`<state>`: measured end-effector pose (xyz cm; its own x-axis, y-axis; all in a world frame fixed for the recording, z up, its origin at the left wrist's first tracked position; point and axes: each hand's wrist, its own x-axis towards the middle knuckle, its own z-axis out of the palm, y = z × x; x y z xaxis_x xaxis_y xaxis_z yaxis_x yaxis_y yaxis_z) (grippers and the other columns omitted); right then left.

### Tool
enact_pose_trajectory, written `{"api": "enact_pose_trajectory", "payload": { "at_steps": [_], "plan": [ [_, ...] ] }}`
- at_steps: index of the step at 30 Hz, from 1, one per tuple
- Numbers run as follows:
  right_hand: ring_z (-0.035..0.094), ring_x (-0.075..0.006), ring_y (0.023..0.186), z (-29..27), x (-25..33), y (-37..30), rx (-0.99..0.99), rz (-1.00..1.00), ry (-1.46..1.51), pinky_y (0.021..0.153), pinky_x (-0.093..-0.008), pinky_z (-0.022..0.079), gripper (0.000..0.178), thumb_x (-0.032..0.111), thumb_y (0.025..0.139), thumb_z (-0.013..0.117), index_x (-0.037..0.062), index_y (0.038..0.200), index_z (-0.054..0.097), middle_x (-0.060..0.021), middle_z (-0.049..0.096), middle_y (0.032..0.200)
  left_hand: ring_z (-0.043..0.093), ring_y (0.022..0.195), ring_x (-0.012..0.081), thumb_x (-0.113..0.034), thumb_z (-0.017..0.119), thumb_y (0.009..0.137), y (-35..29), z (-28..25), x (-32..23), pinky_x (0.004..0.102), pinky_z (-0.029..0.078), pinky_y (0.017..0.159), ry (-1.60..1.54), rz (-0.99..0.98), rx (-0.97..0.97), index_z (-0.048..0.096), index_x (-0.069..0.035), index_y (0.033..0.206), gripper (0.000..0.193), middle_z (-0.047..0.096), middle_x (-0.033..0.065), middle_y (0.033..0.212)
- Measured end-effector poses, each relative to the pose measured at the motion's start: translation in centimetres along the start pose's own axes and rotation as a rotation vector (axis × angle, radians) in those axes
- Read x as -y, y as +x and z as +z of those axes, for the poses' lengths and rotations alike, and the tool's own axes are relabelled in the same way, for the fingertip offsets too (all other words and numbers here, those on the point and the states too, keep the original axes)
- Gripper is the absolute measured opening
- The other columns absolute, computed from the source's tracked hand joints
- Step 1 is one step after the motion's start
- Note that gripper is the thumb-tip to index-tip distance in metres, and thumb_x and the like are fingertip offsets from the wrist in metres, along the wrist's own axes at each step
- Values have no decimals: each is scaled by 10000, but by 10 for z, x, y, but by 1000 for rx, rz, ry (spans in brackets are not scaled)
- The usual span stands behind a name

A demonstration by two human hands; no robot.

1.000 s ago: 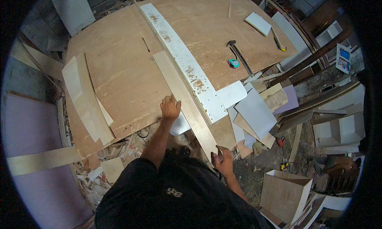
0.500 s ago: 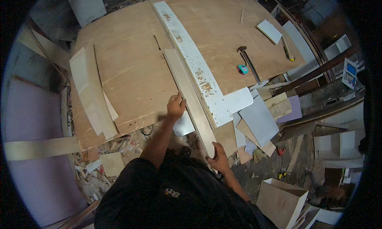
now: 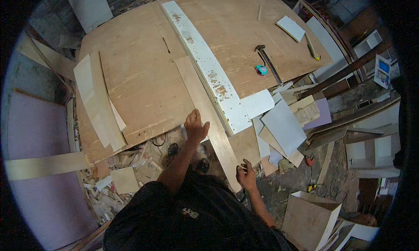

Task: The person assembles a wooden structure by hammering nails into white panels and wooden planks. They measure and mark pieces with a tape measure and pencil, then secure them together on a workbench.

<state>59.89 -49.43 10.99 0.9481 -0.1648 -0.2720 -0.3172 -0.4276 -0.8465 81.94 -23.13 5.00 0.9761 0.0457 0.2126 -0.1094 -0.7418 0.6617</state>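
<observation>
A long pale wooden plank (image 3: pixel 210 128) lies lengthwise with its broad face up, its far part on the large plywood sheet (image 3: pixel 144 89) and its near end overhanging toward me. My left hand (image 3: pixel 196 126) is closed at the plank's left edge, just at the sheet's front edge; what its fingertips do underneath is hidden. Beside the near end, my right hand (image 3: pixel 247 176) has its fingers apart, with the thumb side against or close to the plank's right edge. Along the plank's right side runs a white board (image 3: pixel 205 63) with worn brown patches.
A claw hammer (image 3: pixel 269 64) and a teal tape measure (image 3: pixel 261 70) lie on the sheet's right half. A yellow-ended tool (image 3: pixel 315 54) sits near the far right corner. Pale board strips (image 3: pixel 98 104) are at the left. Offcuts (image 3: pixel 283 128) and an open wooden box (image 3: pixel 310 218) stand to the right.
The plank has turned so that its broad face shows more. My right hand has shifted right and its fingers have loosened; the left has moved slightly right and nearer.
</observation>
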Motion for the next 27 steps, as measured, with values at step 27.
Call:
{"api": "enact_pose_trajectory", "payload": {
  "at_steps": [27],
  "plan": [
    [346,-432,1484,122,123,160,153,-647,-713,1217,-509,294,705,265,972,612,-69,1536,351,-293,346,1597,288,1511,395,-403,651,938,79,-15,18,559,226,1220,207,-99,234,288,76,1567,870,327,268,1608]
  ]
}}
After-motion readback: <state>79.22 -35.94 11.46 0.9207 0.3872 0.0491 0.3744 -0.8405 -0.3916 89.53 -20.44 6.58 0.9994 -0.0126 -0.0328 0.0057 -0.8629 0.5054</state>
